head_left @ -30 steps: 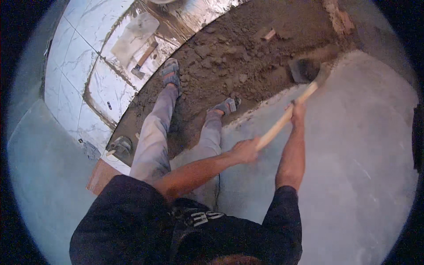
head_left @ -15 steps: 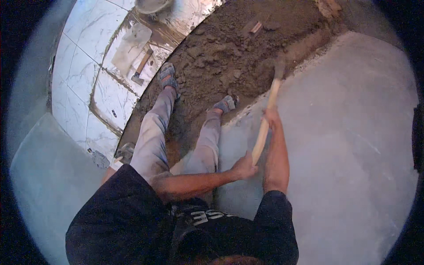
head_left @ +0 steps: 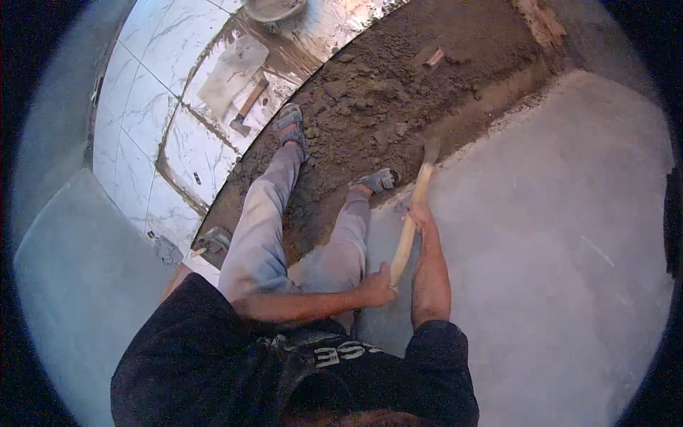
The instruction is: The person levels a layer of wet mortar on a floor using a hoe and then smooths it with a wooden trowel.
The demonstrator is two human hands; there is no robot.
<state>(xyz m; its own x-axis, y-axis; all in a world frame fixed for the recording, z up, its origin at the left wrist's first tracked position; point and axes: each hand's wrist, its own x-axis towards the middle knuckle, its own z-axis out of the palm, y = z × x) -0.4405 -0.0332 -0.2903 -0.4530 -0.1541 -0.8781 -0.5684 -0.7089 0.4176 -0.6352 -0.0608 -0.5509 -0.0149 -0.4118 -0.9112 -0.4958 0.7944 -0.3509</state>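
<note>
Through the head camera I look down on a person in a black T-shirt [head_left: 235, 363] and light trousers [head_left: 257, 228], working a long-handled tool at the edge of a bed of dark, crumbly soil [head_left: 363, 92]. The left hand [head_left: 376, 286] is closed around the near end of the tool's pale wooden handle [head_left: 403, 250]. The right hand [head_left: 421, 215] curls around the same shaft farther along, nearer the working end; I cannot make out every finger on either hand. The handle slants up and slightly right, in front of the person's right side, to a tool head [head_left: 432, 149] that meets the soil just where it borders a smooth grey floor [head_left: 541, 242]. The head's exact shape is too blurred for me to tell.

Both feet, in grey strapped sandals [head_left: 380, 180], stand on the soil, the left one close to the rim of white veined tiles [head_left: 146, 99]. On the tiles I see a hatchet-like tool [head_left: 249, 107] with a wooden handle, lying beside a stained pale sheet [head_left: 235, 64], and a round basin [head_left: 276, 8] at the top edge of my view. A reddish block [head_left: 433, 57] lies on the soil farther out. Near the person's left leg, a grey object [head_left: 215, 240] rests by the tile edge.
</note>
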